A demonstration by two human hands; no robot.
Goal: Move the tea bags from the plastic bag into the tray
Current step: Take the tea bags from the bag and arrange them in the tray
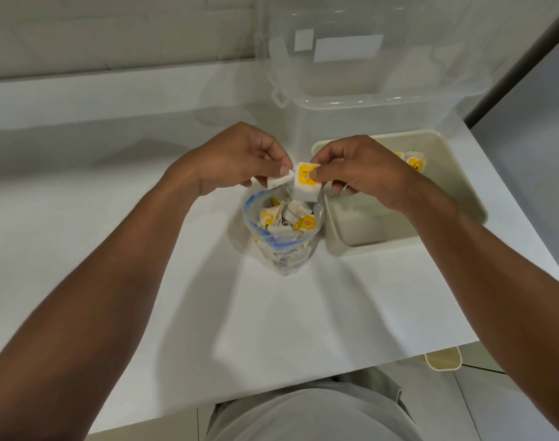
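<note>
The left forearm [112,265] and right forearm [494,265], both bare, reach forward from the lower corners and converge toward the middle. The left grip [237,157] is turned knuckles-up, its thumb and forefinger curled in a pinch on a white tea bag [279,181]. The right grip [357,168] is just beside it, back of the hand upward, thumb and forefinger pinching a yellow-tagged tea bag [305,183], the remaining fingers curled underneath. Both wrists are nearly straight.
</note>
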